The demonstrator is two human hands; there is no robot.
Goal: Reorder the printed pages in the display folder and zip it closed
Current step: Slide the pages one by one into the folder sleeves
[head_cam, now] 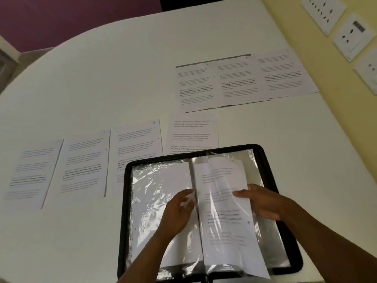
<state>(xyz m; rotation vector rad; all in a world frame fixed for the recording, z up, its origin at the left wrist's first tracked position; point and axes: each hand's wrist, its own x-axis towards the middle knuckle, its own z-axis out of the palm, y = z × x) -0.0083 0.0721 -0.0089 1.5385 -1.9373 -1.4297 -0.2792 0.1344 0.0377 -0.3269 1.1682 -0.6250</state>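
A black zip display folder [271, 172] lies open at the table's near edge, with crinkled clear sleeves on both sides. A printed page [222, 203] stands partly lifted over the right half, close to the spine. My right hand [263, 203] grips that page at its right edge, thumb on top. My left hand [179, 211] pinches a clear sleeve edge beside the spine. A row of several printed pages [85, 166] lies left of the folder. Another page marked 10 [192, 131] lies just beyond it.
Three more overlapping printed pages [240, 78] lie at the far right of the white table [114, 82]. Wall sockets [350, 35] sit on the yellow wall to the right. The table's curved edge runs along the far left.
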